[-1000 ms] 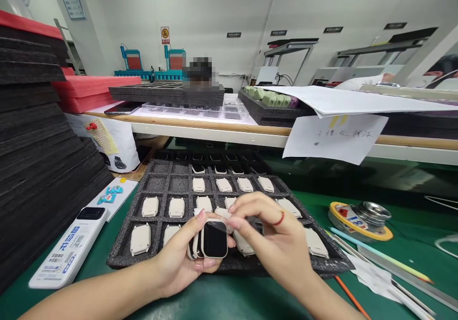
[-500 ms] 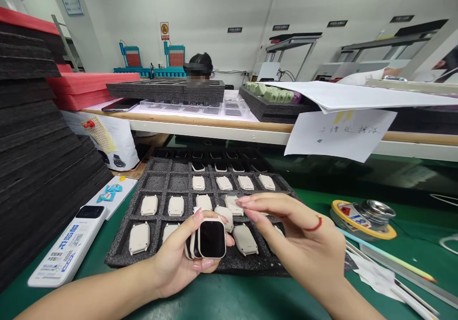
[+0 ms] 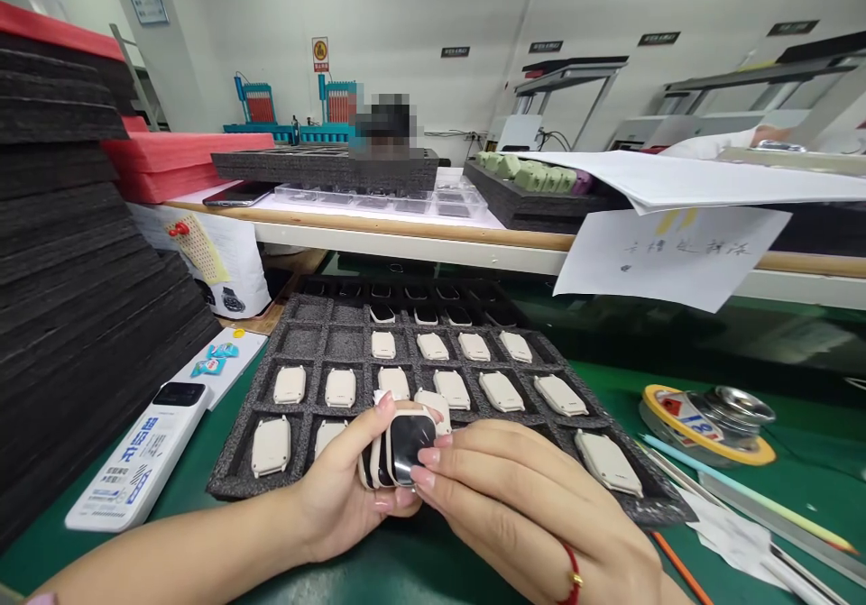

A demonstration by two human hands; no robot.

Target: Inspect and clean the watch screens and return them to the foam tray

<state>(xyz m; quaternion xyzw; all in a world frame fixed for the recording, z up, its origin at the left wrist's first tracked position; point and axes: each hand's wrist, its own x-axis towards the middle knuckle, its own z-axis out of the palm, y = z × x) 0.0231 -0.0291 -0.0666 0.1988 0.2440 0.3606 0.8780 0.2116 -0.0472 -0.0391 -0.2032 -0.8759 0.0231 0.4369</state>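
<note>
Several watch cases with dark glass faces and cream rims (image 3: 411, 447) are stacked in my left hand (image 3: 345, 479), its fingers wrapped round them. My right hand (image 3: 520, 506) lies against the front case, fingertips on the right side of its dark face; whether it grips the case is hard to tell. Beyond both hands, a black foam tray (image 3: 234, 447) holds rows of cream watch cases (image 3: 271, 445), with dark-faced ones in the far rows. Two compartments at its left, in the third row, hold no case. The hands hide part of the near row.
A white labelled device (image 3: 135, 461) lies left, beside a tall stack of black foam (image 3: 87, 289). At right are a tape roll (image 3: 704, 429), pens and crumpled tissue (image 3: 737, 533). A shelf edge (image 3: 406, 237) crosses behind the tray; a person's head shows beyond.
My right hand has come down and left onto the front watch case, which now tilts. The view has shifted slightly, so the tray's right side shows more.
</note>
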